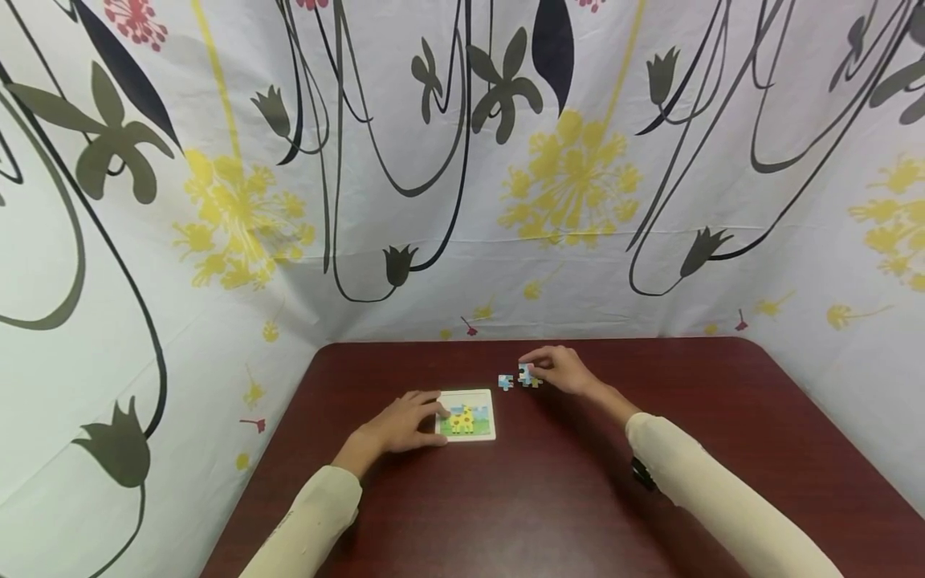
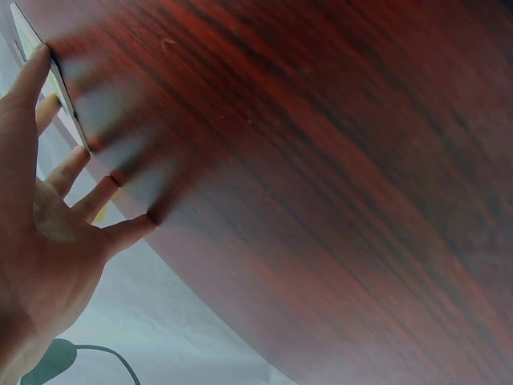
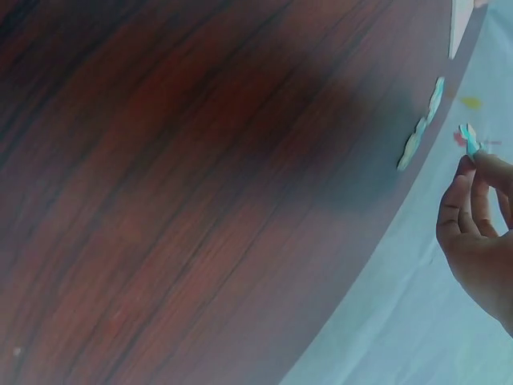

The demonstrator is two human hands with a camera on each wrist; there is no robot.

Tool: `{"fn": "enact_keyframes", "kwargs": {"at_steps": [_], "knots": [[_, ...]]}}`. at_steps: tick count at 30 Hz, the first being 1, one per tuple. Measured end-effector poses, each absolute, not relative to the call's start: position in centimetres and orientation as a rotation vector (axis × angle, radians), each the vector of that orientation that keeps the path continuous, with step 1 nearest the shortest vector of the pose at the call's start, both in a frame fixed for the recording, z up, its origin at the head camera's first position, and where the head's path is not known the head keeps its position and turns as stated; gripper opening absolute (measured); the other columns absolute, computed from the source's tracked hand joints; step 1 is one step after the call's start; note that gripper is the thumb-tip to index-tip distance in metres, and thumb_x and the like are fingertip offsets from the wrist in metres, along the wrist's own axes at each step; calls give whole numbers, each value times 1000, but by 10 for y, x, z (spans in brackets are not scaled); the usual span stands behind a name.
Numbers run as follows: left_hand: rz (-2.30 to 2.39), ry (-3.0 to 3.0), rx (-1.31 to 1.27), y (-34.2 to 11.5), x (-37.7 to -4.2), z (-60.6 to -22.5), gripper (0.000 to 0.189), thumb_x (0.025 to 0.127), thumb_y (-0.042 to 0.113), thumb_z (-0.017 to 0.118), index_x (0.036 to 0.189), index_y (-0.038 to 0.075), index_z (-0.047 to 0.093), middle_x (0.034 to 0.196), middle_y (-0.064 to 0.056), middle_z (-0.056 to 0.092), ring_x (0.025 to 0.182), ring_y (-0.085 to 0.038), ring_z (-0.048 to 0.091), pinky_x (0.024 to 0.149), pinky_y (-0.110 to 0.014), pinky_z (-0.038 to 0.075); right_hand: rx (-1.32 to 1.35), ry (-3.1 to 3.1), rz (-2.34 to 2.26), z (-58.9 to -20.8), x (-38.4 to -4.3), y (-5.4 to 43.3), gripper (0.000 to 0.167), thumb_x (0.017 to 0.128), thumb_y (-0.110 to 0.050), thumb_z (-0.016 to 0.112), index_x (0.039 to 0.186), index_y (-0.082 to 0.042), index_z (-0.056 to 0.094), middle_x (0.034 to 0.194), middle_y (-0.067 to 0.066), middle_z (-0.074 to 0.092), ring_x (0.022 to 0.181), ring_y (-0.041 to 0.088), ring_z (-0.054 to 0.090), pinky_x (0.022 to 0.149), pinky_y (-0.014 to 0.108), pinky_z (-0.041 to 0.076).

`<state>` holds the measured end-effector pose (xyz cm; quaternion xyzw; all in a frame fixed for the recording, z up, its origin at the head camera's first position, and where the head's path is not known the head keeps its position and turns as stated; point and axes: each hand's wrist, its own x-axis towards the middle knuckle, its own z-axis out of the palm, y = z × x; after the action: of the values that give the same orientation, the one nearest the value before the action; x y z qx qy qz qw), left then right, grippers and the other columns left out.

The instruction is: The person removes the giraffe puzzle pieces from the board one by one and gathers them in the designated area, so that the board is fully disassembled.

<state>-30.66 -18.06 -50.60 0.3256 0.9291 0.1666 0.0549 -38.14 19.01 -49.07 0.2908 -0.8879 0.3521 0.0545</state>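
Note:
A small puzzle tray (image 1: 494, 416) with a pale border and a yellow giraffe picture lies on the table. My left hand (image 1: 406, 421) rests at its left side, fingers spread; the thumb is at the near corner and one fingertip reaches over the picture. In the left wrist view, the other fingertips of the left hand (image 2: 60, 233) touch the tabletop. My right hand (image 1: 567, 371) pinches a puzzle piece (image 3: 470, 138) between thumb and fingertips, raised off the table. Below and beside it, loose puzzle pieces (image 1: 505, 382) lie flat, one partly hidden behind the held piece.
The dark red wooden table (image 1: 506, 506) has rounded far corners. A white cloth (image 1: 462, 201) with printed flowers and stems hangs right behind its far edge and along both sides. A dark object (image 1: 642, 474) shows under the right sleeve's wrist.

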Motion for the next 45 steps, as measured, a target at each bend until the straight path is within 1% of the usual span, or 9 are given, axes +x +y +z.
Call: {"fn": "enact_keyframes", "kwargs": {"at_steps": [9,15,22,26,29,33,36,40,45], "knots": [[527,2812,989,-182,-304,-504,48,96,49,73,135,21,67,160,-15,42,146,-43,38,113,-69,32,789,-2731,989,-497,-390,216,21,96,-4,74,116,-3,78,108,15,78,95,28,77,78,43,61],[527,2809,1006,-181,-303,-504,46,96,48,73,133,22,67,160,-15,42,145,-44,39,113,-70,32,737,-2794,984,-499,-389,231,21,98,-4,71,118,-2,77,114,18,76,101,34,75,82,47,60],[520,2817,1003,-180,-304,-504,45,96,48,73,133,23,67,160,-15,43,146,-43,39,113,-69,33,730,-2840,978,-503,-386,243,21,99,-4,69,118,-1,77,115,20,75,100,37,73,79,48,59],[517,2823,1007,-181,-304,-505,46,96,48,73,134,22,67,160,-15,43,145,-43,39,113,-68,33,739,-2848,936,-508,-387,245,21,99,-4,68,118,-1,77,115,19,75,98,35,72,78,46,59],[518,2822,1006,-181,-304,-505,47,96,49,73,134,22,66,160,-14,43,145,-43,39,113,-69,32,742,-2845,895,-512,-388,246,21,99,-4,68,118,-1,77,112,16,76,93,29,72,77,43,58],[526,2820,1011,-181,-304,-507,48,96,49,73,134,22,66,160,-14,43,145,-43,40,112,-72,32,750,-2831,873,-515,-389,244,20,98,-3,69,116,-1,77,99,11,76,75,17,62,69,35,51],[532,2818,1006,-181,-304,-508,48,96,50,72,135,22,66,161,-13,42,145,-44,39,111,-73,32,743,-2831,866,-517,-389,244,19,97,-2,70,115,-1,78,89,6,73,69,11,54,66,31,47],[534,2814,986,-182,-303,-508,49,97,51,71,136,23,65,163,-13,39,147,-46,37,112,-74,30,728,-2842,865,-519,-386,244,18,97,-3,70,113,-2,78,91,5,74,72,9,58,68,31,50],[554,2805,972,-182,-303,-508,49,97,50,70,138,23,65,164,-13,38,148,-48,34,112,-75,28,750,-2843,872,-520,-384,244,17,98,-3,69,113,-1,77,100,10,76,80,17,64,71,37,54]]}}
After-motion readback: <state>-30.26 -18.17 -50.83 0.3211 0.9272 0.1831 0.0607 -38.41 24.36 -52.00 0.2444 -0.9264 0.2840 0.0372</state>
